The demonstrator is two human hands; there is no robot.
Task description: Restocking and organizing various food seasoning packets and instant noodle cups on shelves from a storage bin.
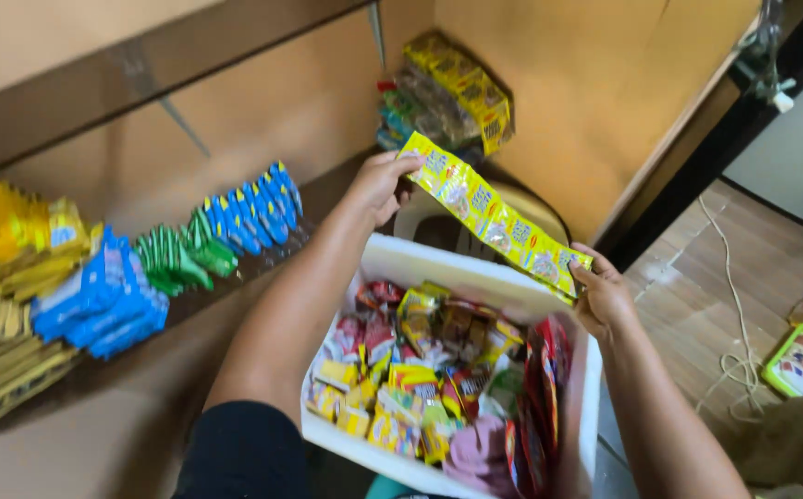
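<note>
Along the wooden shelf [115, 425] on the left, packets sit in rows: yellow sachets [13, 240], blue packs [96, 300], green ones [175, 259], more blue [253, 208]. Below the hands, a white box [457, 268] brims with mixed snack packets [429, 370], red ones standing along its right wall. Above it, stretched taut, a yellow sachet strip [494, 217]: left hand [378, 185] pinches the upper end, right hand [600, 296] grips the lower. More strips [452, 97] are heaped in the corner.
</note>
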